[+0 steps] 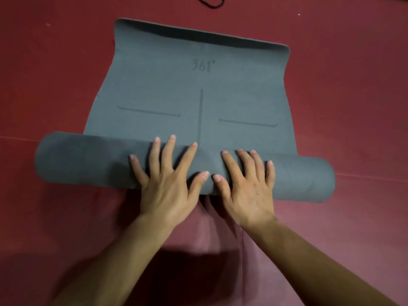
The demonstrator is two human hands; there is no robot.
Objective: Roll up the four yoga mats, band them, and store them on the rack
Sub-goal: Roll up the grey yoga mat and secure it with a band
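Observation:
A grey yoga mat (198, 85) lies on the red floor, most of it wound into a thick roll (84, 160) that runs left to right across the middle of the view. A short flat stretch with printed lines and a "361°" mark reaches away from me, its far edge curled up. My left hand (167, 184) presses on the roll just left of centre with its fingers spread and straight. My right hand (245, 184) presses on the roll beside it, fingers straight too. The thumbs nearly touch.
Red floor mats (342, 107) cover the ground all around, with seams (242, 250) running under my arms. A black cord (209, 2) loops at the top edge of the view, beyond the grey mat's far end.

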